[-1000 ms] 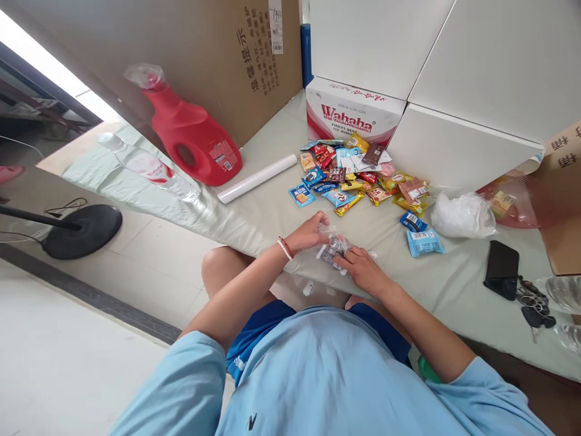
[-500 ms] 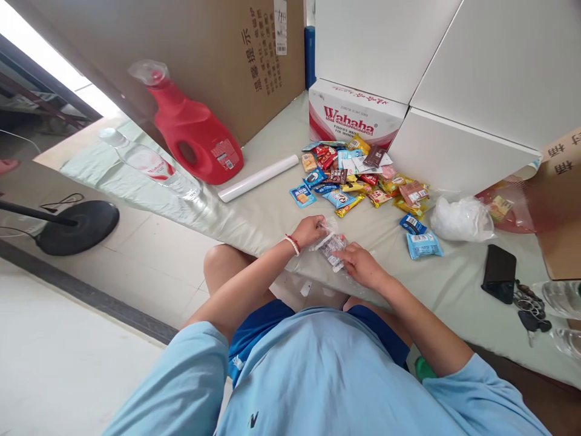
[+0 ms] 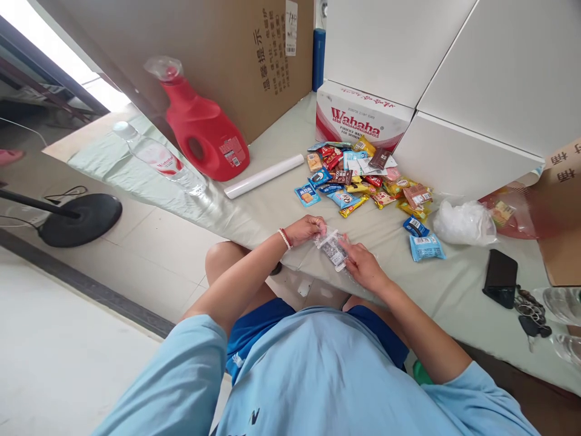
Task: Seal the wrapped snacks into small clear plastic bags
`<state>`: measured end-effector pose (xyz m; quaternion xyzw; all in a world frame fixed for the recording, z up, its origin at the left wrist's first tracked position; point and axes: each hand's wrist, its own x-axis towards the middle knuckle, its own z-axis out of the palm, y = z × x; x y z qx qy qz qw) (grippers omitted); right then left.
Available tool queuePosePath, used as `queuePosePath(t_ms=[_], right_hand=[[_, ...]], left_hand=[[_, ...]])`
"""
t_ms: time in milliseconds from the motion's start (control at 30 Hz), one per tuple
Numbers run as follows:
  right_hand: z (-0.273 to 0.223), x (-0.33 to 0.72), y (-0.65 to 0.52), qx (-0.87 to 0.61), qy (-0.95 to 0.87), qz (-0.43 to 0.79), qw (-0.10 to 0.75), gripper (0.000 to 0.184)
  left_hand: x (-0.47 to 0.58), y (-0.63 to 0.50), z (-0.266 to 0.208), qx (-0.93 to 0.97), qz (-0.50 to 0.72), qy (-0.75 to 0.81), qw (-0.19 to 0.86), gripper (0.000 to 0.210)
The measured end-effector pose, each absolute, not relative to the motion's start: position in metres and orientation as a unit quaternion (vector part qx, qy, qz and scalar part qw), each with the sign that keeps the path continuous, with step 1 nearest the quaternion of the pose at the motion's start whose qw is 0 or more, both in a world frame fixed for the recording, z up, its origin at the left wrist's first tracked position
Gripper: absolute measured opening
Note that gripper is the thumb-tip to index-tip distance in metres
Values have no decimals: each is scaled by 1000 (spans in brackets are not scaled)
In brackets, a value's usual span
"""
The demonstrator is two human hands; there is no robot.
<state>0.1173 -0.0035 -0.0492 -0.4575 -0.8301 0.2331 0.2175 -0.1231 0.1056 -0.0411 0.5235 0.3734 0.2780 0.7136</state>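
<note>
At the near edge of the bed-like surface, both of my hands are on a small clear plastic packet (image 3: 334, 250) with dark contents and a white printed label. My left hand (image 3: 307, 230), with a beaded bracelet at the wrist, pinches the packet's upper left end. My right hand (image 3: 364, 265) grips its right side, the index finger lying along the top. Just beyond is a pile of wrapped snacks (image 3: 351, 175) in many colours. A blue snack packet (image 3: 426, 247) lies to the right of my hands.
Left stand a red jug (image 3: 204, 130) and a water bottle (image 3: 158, 160); a white roll (image 3: 264, 176) lies nearby. Behind is a Wahaha carton (image 3: 363, 118). A crumpled white plastic bag (image 3: 465, 223), phone (image 3: 500, 278) and keys (image 3: 530, 310) lie right.
The view has shifted slightly, moving the surroundings rightward. My left fingers have drawn a little away from the packet's middle, so more of its label shows. Both hands still hold it.
</note>
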Motion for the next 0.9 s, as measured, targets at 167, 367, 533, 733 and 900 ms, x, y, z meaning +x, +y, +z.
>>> queuePosePath(t_ms=[167, 367, 533, 733, 900], right_hand=[[-47, 112, -5, -423, -888, 130, 126, 46], [-50, 106, -8, -423, -883, 131, 155, 42], [-32, 124, -17, -350, -876, 229, 240, 32], [-29, 185, -44, -521, -755, 168, 361, 47], [-47, 211, -40, -606, -748, 43, 268, 44]], left_hand=[[-123, 103, -27, 502, 301, 396, 708, 15], [-84, 56, -11, 714, 298, 432, 464, 29], [-74, 19, -23, 791, 256, 424, 360, 36], [-84, 7, -38, 841, 248, 376, 299, 49], [-81, 9, -45, 846, 239, 386, 278, 57]])
